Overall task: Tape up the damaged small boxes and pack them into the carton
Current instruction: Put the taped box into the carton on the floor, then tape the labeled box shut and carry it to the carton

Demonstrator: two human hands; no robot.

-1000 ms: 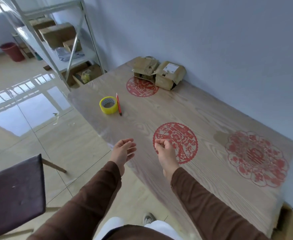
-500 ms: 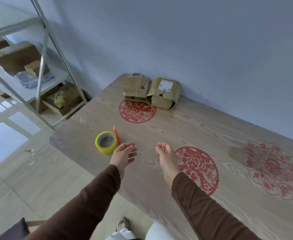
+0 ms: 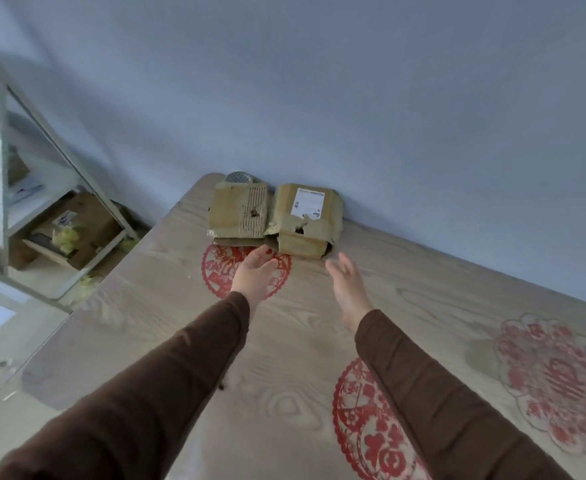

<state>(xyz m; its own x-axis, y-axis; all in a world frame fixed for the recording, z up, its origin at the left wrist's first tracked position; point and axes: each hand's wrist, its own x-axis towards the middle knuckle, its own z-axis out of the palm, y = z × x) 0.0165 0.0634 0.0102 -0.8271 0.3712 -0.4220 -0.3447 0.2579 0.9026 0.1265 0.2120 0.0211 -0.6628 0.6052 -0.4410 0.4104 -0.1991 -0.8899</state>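
Two small cardboard boxes sit side by side at the far table edge, against the blue-grey wall. Left box (image 3: 238, 214): corrugated layer exposed, small puncture. Right box (image 3: 304, 219): white label on top, torn hole at front edge, flaps crumpled. Table (image 3: 284, 341): pale wood grain with red paper-cut rounds. Left hand (image 3: 255, 273) and right hand (image 3: 348, 284) both spread, empty, hovering just short of the boxes. Brown sleeves.

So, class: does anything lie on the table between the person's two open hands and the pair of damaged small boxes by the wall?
Nothing visible does. The left hand and right hand reach over bare table, just short of the two damaged boxes.
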